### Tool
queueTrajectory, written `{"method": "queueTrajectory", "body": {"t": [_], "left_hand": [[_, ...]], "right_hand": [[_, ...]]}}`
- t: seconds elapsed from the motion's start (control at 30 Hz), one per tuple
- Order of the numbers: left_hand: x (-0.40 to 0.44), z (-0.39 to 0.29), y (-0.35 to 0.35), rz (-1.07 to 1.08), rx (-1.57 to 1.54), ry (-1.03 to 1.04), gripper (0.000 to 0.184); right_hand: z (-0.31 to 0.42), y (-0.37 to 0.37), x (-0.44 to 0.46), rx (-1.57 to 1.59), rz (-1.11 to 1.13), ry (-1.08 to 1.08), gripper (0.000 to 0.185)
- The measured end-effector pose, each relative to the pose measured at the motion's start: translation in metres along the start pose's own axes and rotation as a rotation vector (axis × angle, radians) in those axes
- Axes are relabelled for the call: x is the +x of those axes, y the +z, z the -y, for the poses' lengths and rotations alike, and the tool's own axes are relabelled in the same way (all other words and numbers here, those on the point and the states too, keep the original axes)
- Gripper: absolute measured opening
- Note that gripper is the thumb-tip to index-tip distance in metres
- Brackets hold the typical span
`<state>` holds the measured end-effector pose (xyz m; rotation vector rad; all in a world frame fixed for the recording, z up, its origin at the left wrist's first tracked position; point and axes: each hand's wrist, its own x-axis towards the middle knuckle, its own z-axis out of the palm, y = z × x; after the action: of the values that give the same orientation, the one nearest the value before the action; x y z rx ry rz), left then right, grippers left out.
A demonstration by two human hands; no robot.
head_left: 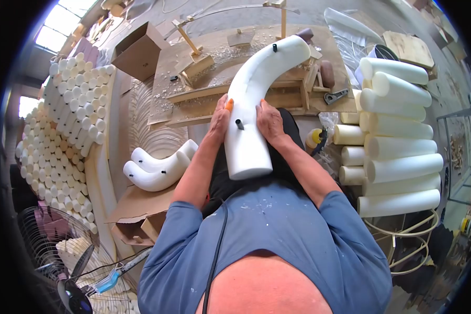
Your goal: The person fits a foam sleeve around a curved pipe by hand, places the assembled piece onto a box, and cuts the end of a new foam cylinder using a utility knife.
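A curved white foam tube [254, 86] with two black pegs in it is held between both hands, its flat lower end toward my body. On its left side rests my left hand [221, 118], with something orange at the thumb. Against the right side presses my right hand [270, 121], fingers curled at the tube's edge. Beyond the tube stands a wooden bench board [162, 99] with a wooden frame [193, 93] and scattered white shavings. The upper end of the tube reaches over the frame's right part.
Curved white pieces [157, 175] with black pegs lie at the left on cardboard. Straight white foam cylinders [403, 146] are stacked at the right. Many more cylinders [78, 94] fill the far left. A fan [68, 261] stands at the lower left, a cardboard box [138, 51] at the upper left.
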<state>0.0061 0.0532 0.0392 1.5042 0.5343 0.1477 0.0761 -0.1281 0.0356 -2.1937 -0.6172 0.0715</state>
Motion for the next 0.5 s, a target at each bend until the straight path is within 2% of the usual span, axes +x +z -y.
{"method": "queueTrajectory", "body": {"t": [0.1, 0.13, 0.17, 0.27, 0.37, 0.4, 0.5], "left_hand": [[-0.034, -0.022, -0.01, 0.024, -0.037, -0.149, 0.06], [-0.031, -0.003, -0.02, 0.001, 0.179, -0.076, 0.054], [-0.031, 0.003, -0.025, -0.008, 0.24, -0.041, 0.053], [-0.037, -0.009, -0.021, -0.036, 0.363, 0.049, 0.052], [0.014, 0.019, -0.05, -0.088, 0.669, 0.16, 0.054], [0.041, 0.026, -0.05, -0.16, 0.526, 0.281, 0.053], [0.09, 0.001, -0.033, -0.071, 0.45, 0.297, 0.052]], "right_hand": [[0.029, -0.009, -0.017, 0.05, -0.019, 0.043, 0.03], [0.031, -0.012, -0.02, 0.047, -0.015, 0.064, 0.032], [0.03, -0.014, -0.022, 0.041, -0.016, 0.084, 0.034], [0.001, 0.007, -0.013, 0.23, -0.201, -0.054, 0.032], [-0.004, 0.011, 0.016, 0.253, -0.272, -0.117, 0.03], [-0.006, 0.018, 0.029, 0.22, -0.288, -0.125, 0.03], [-0.008, 0.039, 0.054, 0.147, -0.298, -0.143, 0.03]]}}
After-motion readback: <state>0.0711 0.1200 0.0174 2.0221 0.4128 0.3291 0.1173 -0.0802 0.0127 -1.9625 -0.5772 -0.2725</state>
